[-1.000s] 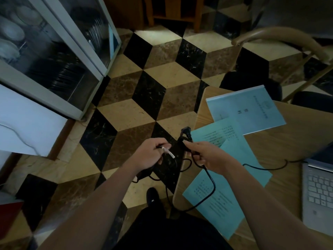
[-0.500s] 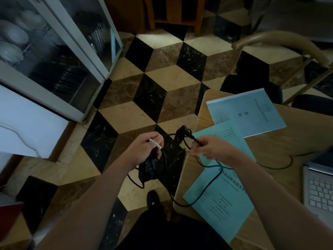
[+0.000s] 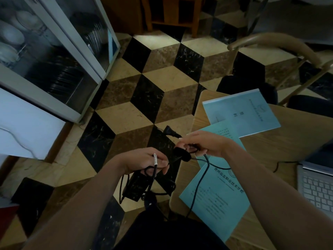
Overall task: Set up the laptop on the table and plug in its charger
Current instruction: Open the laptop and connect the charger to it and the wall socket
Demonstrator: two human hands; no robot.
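My left hand (image 3: 144, 162) is shut on the charger cable, with the silver-tipped connector (image 3: 155, 159) sticking up between its fingers. The black charger brick (image 3: 137, 186) hangs just below that hand, over the floor. My right hand (image 3: 207, 144) grips the black cord near its wall plug (image 3: 171, 132), which points up and left beyond the table edge. Loose loops of the cord (image 3: 201, 181) trail down across the blue papers. The open silver laptop (image 3: 317, 188) lies at the right edge of the wooden table (image 3: 270, 147); only its keyboard corner shows.
Blue papers (image 3: 216, 199) and a blue booklet (image 3: 241, 112) lie on the table near my hands. A wooden chair (image 3: 281, 47) stands behind the table. A glass-door cabinet with dishes (image 3: 54, 51) fills the left. The floor has a cube-pattern tile (image 3: 144, 87).
Both hands have shifted slightly while handling the cord; the brick now hangs lower under my left hand and the connector stands upright. The plug has tipped further left.
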